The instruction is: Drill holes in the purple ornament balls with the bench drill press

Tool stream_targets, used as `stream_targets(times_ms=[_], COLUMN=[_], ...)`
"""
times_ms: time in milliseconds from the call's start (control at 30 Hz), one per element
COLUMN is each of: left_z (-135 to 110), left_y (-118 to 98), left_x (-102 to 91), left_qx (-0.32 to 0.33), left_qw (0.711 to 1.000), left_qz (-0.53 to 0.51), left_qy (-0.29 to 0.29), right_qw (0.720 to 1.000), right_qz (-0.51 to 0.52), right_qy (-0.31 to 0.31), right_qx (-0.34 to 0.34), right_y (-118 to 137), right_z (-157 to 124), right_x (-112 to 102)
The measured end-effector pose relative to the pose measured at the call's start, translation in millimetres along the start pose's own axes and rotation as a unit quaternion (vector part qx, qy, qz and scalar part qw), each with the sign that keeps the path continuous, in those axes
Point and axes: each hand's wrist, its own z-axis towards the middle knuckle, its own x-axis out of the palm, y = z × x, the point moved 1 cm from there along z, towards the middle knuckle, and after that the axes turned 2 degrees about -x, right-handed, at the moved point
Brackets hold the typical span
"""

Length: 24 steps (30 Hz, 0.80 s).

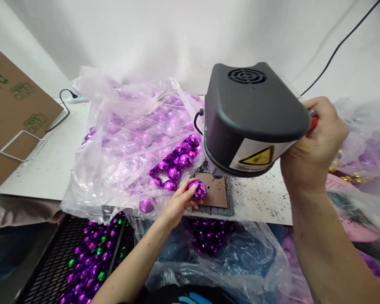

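Note:
A shiny purple faceted ball (198,190) sits between the thumb and fingers of my left hand (180,198). It is held over the left part of a brown board (217,192), which has a small hole and lies on a grey base. My right hand (319,143) is wrapped round a red handle at the right side of a bench drill press (256,114) with a black housing. The drill's thin tip points down near the board, to the right of the ball. Much of the handle is hidden by my fingers.
A clear plastic bag (114,147) of purple balls spills open at left. A black crate (63,249) with purple and green balls stands below the table (259,198). A cardboard box (19,109) is far left, a pink basket (351,228) right. Dark shavings litter the tabletop.

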Motion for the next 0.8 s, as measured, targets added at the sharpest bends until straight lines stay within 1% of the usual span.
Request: stream_targets(times_ms=[67,133,200,300,367,433,500,567,633,700,800], left_z=[12.7,19.1,23.2,30.2,34.5,36.8,36.6,34.9,33.0,31.9,31.5], left_y=[2.9,1.0,-1.5,0.1,4.0,8.3,12.1,15.2,17.8,20.4,25.2], left_x=[-0.4,-1.1,-1.1,-0.6,-0.4,0.7,3.5,7.4,11.6,15.4,19.4], left_qx=[0.013,0.041,0.063,0.085,0.125,0.176,0.219,0.26,0.3,0.328,0.348], left_qw=[1.0,0.996,0.989,0.979,0.964,0.935,0.894,0.852,0.815,0.787,0.765], left_qz=[0.021,0.075,0.13,0.184,0.232,0.302,0.38,0.443,0.484,0.51,0.528], left_qy=[-0.006,-0.013,-0.014,-0.011,-0.03,-0.064,-0.091,-0.1,-0.104,-0.113,-0.122], right_qw=[1.0,1.0,1.0,1.0,1.0,1.0,1.0,1.0,1.0,1.0,1.0], right_qz=[0.0,0.001,0.007,0.009,0.002,-0.005,-0.009,-0.013,-0.014,-0.013,-0.018], right_qy=[0.005,0.003,-0.004,-0.01,-0.009,-0.005,-0.004,-0.004,-0.001,0.003,-0.004], right_qx=[-0.003,-0.004,-0.007,-0.012,-0.016,-0.019,-0.018,-0.015,-0.013,-0.015,-0.016], right_y=[0.0,0.3,0.8,1.4,1.8,2.4,2.9,2.9,2.7,2.4,2.4], right_z=[0.0,-0.1,-0.4,-1.0,-1.3,-1.5,-1.6,-1.8,-2.0,-2.4,-2.7], right_x=[0.1,0.5,1.1,1.8,1.8,1.7,1.6,1.4,1.3,1.3,1.2])
